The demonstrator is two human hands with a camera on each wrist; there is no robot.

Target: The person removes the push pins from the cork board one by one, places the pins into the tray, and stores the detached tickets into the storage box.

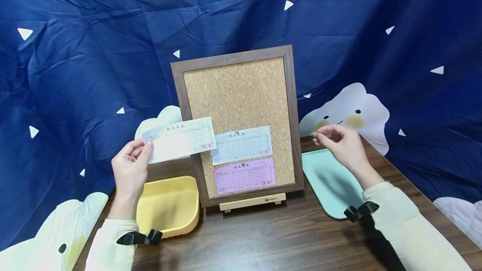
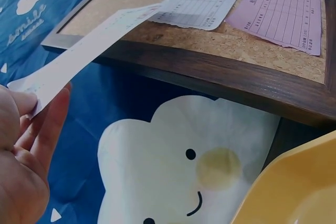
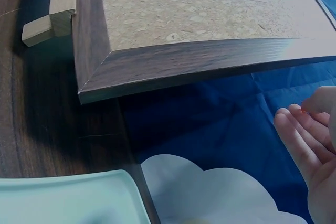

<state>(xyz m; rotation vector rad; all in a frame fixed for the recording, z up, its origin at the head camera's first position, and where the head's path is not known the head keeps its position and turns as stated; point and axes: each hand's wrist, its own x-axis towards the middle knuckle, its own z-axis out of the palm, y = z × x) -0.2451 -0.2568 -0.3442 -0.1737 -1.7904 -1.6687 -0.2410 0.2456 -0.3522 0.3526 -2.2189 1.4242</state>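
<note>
My left hand (image 1: 131, 164) pinches a white printed receipt slip (image 1: 180, 139) by its left end, thumb in front. The slip's right end overlaps the left frame of the corkboard (image 1: 241, 91). A light blue receipt slip (image 1: 242, 145) hangs on the cork under a small pin, and a purple receipt slip (image 1: 244, 177) hangs below it under another pin. To the right of the board, my right hand (image 1: 342, 143) is raised, thumb and forefinger pinching a tiny pushpin (image 1: 315, 134) that the fingertips mostly hide.
The brown-framed board leans on a small wooden stand (image 1: 252, 203). A yellow tray (image 1: 167, 206) stands under my left forearm, and a mint-green tray (image 1: 331, 183) lies under my right hand on the wooden table (image 1: 256, 237). A dark blue cloth (image 1: 233, 11) hangs behind.
</note>
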